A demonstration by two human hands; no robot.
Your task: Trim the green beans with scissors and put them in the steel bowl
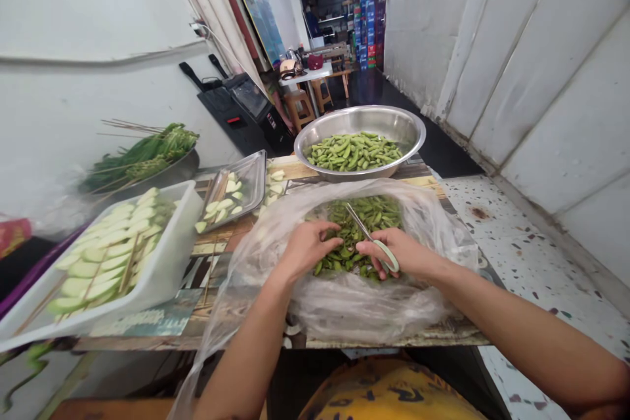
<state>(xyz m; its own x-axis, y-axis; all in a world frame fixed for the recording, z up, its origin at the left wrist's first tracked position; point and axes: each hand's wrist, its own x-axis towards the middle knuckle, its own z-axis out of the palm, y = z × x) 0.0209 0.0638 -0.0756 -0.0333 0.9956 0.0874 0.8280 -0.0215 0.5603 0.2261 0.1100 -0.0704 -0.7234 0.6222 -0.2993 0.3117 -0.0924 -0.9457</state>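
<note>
A clear plastic bag [418,236] lies open on the table, full of green bean pods [374,213]. My left hand [305,246] reaches into the bag with its fingers curled on the pods. My right hand [401,252] is closed round the pale green handles of a pair of scissors [367,233], whose blades point up and left over the pods. Just behind the bag stands a large steel bowl [408,128] holding more bean pods [352,151].
A white tray [172,262] of skewered pale green slices sits at the left. A small metal tray [253,180] with slices lies behind it, and a dish of leafy greens [142,154] beyond. White wall panels [516,65] and speckled floor [541,262] lie to the right.
</note>
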